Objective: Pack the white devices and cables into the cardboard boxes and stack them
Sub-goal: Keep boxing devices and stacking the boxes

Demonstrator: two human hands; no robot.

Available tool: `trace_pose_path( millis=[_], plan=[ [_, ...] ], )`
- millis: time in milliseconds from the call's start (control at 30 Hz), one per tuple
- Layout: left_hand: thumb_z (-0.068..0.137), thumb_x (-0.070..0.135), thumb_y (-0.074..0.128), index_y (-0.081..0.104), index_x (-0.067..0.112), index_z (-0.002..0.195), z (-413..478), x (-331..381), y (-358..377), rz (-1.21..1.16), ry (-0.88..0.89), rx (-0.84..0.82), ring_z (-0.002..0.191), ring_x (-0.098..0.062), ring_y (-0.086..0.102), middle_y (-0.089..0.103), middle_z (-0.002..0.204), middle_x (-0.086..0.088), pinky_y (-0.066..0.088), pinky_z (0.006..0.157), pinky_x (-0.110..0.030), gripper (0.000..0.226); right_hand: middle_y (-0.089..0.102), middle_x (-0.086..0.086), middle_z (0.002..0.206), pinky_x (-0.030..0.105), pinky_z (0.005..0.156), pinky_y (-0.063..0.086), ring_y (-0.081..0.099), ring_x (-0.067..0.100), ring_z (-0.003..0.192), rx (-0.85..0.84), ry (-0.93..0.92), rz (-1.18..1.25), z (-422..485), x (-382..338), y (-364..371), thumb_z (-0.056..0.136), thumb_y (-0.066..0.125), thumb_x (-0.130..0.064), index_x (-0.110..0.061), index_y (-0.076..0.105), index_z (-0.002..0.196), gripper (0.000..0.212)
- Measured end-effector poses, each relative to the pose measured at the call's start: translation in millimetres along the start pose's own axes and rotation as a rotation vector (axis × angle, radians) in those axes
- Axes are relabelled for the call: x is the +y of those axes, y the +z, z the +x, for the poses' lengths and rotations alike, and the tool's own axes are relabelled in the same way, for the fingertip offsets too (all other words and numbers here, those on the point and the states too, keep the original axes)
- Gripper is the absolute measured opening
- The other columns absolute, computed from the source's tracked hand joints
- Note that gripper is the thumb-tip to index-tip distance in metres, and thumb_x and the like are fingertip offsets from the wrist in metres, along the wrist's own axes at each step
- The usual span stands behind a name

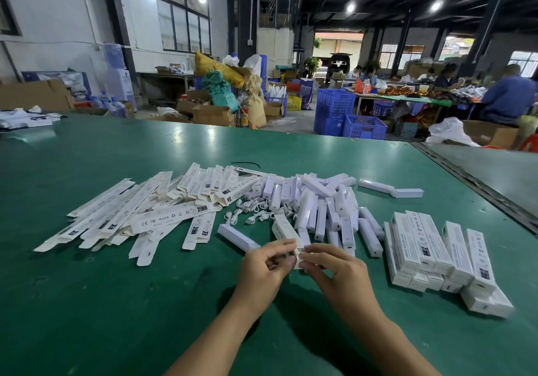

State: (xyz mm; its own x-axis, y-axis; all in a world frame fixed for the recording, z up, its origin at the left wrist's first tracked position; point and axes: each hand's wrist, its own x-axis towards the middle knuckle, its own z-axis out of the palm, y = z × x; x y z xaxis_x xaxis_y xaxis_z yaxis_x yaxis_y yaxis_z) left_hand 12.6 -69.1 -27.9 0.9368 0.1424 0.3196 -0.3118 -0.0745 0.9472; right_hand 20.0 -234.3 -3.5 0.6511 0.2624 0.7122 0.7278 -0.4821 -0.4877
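Both hands meet at desk ctr, just above the green desk [116,303]. Left grip [263,262] & right grip [334,268] each pinch the near end of one cardboard box [286,231], fingertips & thumbs curled onto it from either side. The box is long, narrow and white w/ small print, and its far end points away from the person toward the device pile. What's inside it can't be told; the near end is mostly hidden by fingers.

Left of the hands: a loose heap of flat boxes [163,210], unfolded, overlapping, fanned out at angles, some showing CE / FC / RoHS marks. One single white device [237,237] lies by itself just left of the held box, apart from the heap.

Ctr, beyond the hands: a pile of white devices [320,210], slim bars lying criss-cross. A tangle of white cables [253,212] sits btwn the flat boxes & that pile. Two more bars [390,189] lie end to end further right, away from the pile.

Right of the hands: packed boxes [431,247] stacked in 2 layers, side by side, the top ones lying across the lower ones.

A short black tie [246,164] lies on the desk behind the flat boxes.

Bkgd: blue crates [334,111] on the floor, people seated at a far table [407,99] on the right.
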Motion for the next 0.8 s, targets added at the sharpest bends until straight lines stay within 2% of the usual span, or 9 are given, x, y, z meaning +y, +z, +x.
trace_pose_path(
  millis=[100, 267, 433, 533, 600, 700, 800],
  plan=[
    [0.089, 0.007, 0.07, 0.078, 0.036, 0.095, 0, -1, -1, 0.019, 0.0, 0.005, 0.106, -0.006, 0.069, 0.073, 0.116, 0.016, 0.056, 0.092, -0.03, 0.031, 0.072, -0.006, 0.094, 0.02, 0.075, 0.056, 0.068, 0.002, 0.08, -0.013, 0.022, 0.024, 0, 0, 0, 0.072, 0.083, 0.0, -0.013, 0.08, 0.087, 0.019],
    [0.081, 0.027, 0.069, 0.079, 0.037, 0.089, -3, 6, -1, 0.001, -0.015, -0.022, 0.099, -0.008, 0.07, 0.073, 0.11, 0.016, 0.055, 0.085, -0.024, 0.016, 0.073, -0.01, 0.087, 0.016, 0.074, 0.055, 0.068, -0.003, 0.079, -0.034, 0.096, 0.068, 0, -1, -2, 0.071, 0.085, -0.003, -0.015, 0.08, 0.08, 0.015],
    [0.081, 0.028, 0.075, 0.079, 0.025, 0.095, -4, 8, -5, 0.022, -0.026, -0.076, 0.095, -0.014, 0.071, 0.074, 0.108, 0.013, 0.059, 0.085, -0.033, 0.015, 0.072, -0.013, 0.081, 0.02, 0.072, 0.056, 0.069, 0.002, 0.075, -0.077, 0.149, 0.121, 1, -2, -5, 0.073, 0.084, -0.007, -0.02, 0.079, 0.079, 0.015],
    [0.082, 0.025, 0.078, 0.079, 0.022, 0.094, -3, 9, -7, 0.057, -0.025, -0.082, 0.093, -0.014, 0.071, 0.073, 0.107, 0.015, 0.059, 0.086, -0.034, 0.013, 0.071, -0.015, 0.078, 0.021, 0.071, 0.056, 0.069, 0.004, 0.075, -0.101, 0.185, 0.148, 1, -3, -5, 0.075, 0.083, -0.01, -0.035, 0.074, 0.08, 0.026],
    [0.084, 0.022, 0.079, 0.078, 0.027, 0.09, -3, 10, -7, 0.082, -0.014, -0.075, 0.092, -0.011, 0.071, 0.073, 0.104, 0.018, 0.058, 0.086, -0.031, 0.007, 0.071, -0.017, 0.082, 0.021, 0.073, 0.056, 0.069, 0.004, 0.077, -0.117, 0.215, 0.169, 1, -4, -4, 0.077, 0.082, -0.014, -0.042, 0.071, 0.08, 0.03],
    [0.085, 0.021, 0.078, 0.078, 0.035, 0.084, -3, 12, -7, 0.12, 0.01, -0.08, 0.088, -0.005, 0.071, 0.074, 0.1, 0.019, 0.056, 0.081, -0.022, 0.014, 0.072, -0.02, 0.086, 0.018, 0.074, 0.056, 0.069, 0.003, 0.08, -0.119, 0.266, 0.204, 0, -4, -3, 0.077, 0.082, -0.012, -0.047, 0.07, 0.076, 0.037],
    [0.085, 0.026, 0.077, 0.076, 0.04, 0.088, -3, 12, -6, 0.157, 0.018, -0.077, 0.085, -0.004, 0.07, 0.074, 0.099, 0.02, 0.053, 0.079, -0.018, 0.014, 0.073, -0.019, 0.084, 0.021, 0.075, 0.057, 0.07, 0.003, 0.08, -0.126, 0.319, 0.24, -1, -4, -3, 0.076, 0.082, -0.01, -0.042, 0.072, 0.077, 0.033]
  ],
)
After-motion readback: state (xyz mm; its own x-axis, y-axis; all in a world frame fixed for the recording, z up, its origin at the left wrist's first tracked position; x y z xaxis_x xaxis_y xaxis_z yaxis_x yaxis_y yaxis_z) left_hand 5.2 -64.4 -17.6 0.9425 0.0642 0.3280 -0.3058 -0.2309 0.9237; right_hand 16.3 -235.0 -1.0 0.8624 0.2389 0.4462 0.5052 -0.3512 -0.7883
